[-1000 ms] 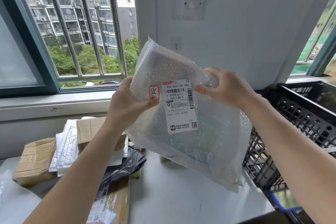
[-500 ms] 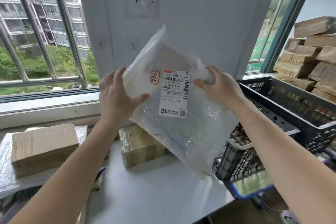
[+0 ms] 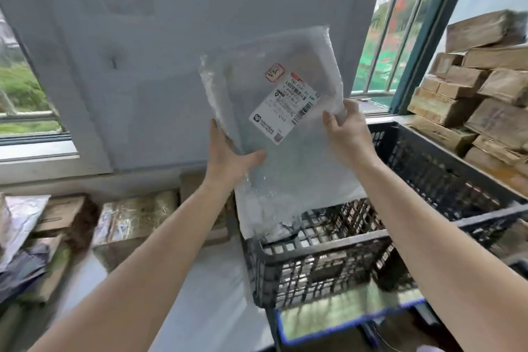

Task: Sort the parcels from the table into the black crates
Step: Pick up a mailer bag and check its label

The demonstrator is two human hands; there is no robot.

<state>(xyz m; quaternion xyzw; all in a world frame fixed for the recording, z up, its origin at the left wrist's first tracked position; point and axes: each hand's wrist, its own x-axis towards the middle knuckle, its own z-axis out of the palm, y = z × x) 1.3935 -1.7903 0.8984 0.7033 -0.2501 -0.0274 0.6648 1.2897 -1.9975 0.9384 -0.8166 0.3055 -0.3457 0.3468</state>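
Observation:
A large clear bubble-wrap parcel with a white shipping label hangs in the air, tilted, its lower end over the near corner of a black crate. My left hand grips its left edge, thumb across the front. On the right edge my right hand pinches the wrap. A second black crate stands behind, higher and to the right.
Brown taped parcels and a dark bag lie on the white table at the left. Stacked cardboard boxes rise at the far right by a window. A blue-edged tray sits under the near crate.
The view has swung right and the parcel has travelled right with both hands, from above the table to above the near black crate. It has tilted clockwise.

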